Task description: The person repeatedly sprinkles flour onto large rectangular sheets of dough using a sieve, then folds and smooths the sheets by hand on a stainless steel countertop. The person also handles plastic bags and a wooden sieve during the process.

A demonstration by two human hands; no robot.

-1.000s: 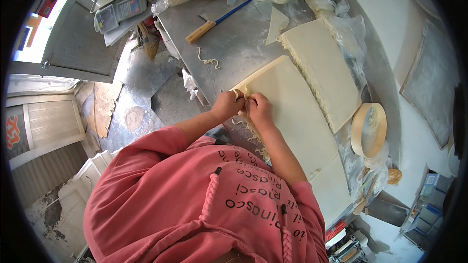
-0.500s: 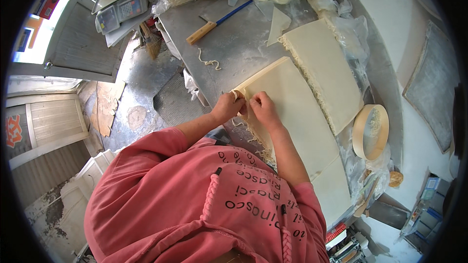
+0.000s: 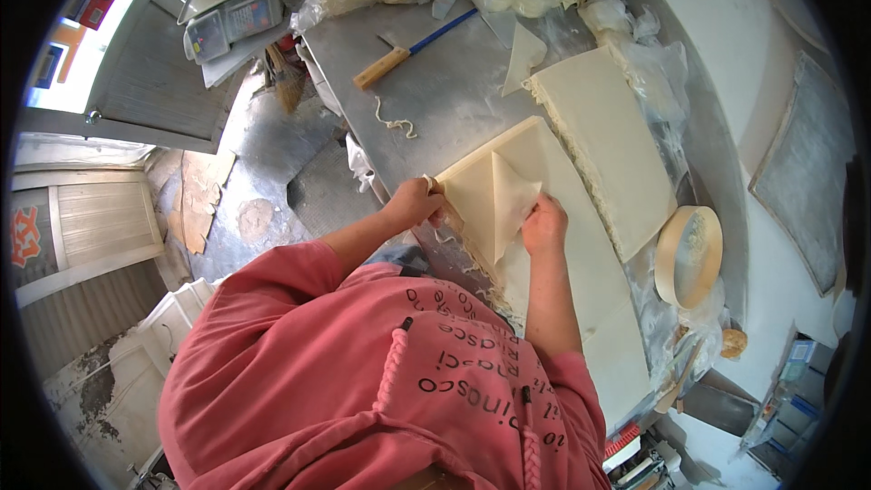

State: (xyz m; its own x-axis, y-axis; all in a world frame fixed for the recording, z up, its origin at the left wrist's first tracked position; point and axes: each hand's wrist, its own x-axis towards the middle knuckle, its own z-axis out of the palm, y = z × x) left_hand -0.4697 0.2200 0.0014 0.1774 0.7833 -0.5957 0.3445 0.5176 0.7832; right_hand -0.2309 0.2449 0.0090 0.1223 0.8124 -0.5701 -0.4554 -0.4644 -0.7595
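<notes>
The right hand (image 3: 545, 224) was closed in a pinch on the free corner of the top sheet (image 3: 513, 204), holding it folded back as a triangular flap over the stack of pale sheets (image 3: 585, 295), which lay on the grey surface (image 3: 445, 100) directly before the person. The left hand (image 3: 417, 203) was curled in at the stack's left corner; I could not tell whether its fingers gripped the edge. Hazards, in my judgement: a sharp pull could tear the sheet or crease it at the fold; clinging layers could drag the sheet beneath out of line. The sheets looked thin, smooth and pliable, with a ragged fringe (image 3: 474, 265) along the near edge. Farther out lay a curled strand (image 3: 396, 123), a wooden-handled tool (image 3: 386, 65) with a straight blue bar, a second stack (image 3: 612, 145), crumpled clear plastic (image 3: 655, 82) and a shallow round hoop (image 3: 669, 259).
</notes>
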